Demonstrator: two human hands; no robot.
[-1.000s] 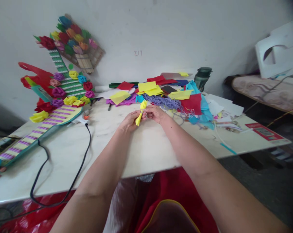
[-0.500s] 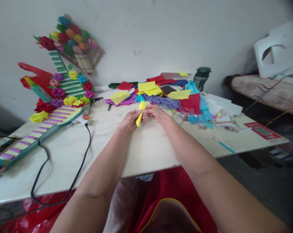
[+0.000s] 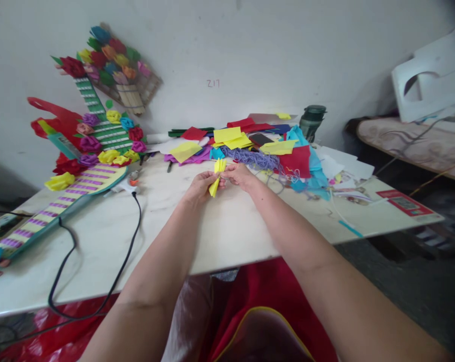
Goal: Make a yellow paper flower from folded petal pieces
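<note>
By the left hand [image 3: 203, 187] and right hand [image 3: 239, 176], the pleated yellow piece [image 3: 219, 167] is pinched at its middle, at frame centre above the table [image 3: 242, 231]. Gathering or tying of the waist is apparently in progress; a firm pinch is required for any next adjustment. Yarn [image 3: 256, 158] is located beyond, right of centre.

Paper [image 3: 219, 167], yellow: pleated piece drawn in to a narrow waist, both ends flared, the upper one fanned into visible folds. It stands nearly upright, its top leaning slightly right, held above the table [image 3: 235, 229] between the fingertips of the left hand [image 3: 203, 185] and right hand [image 3: 238, 175]
</note>
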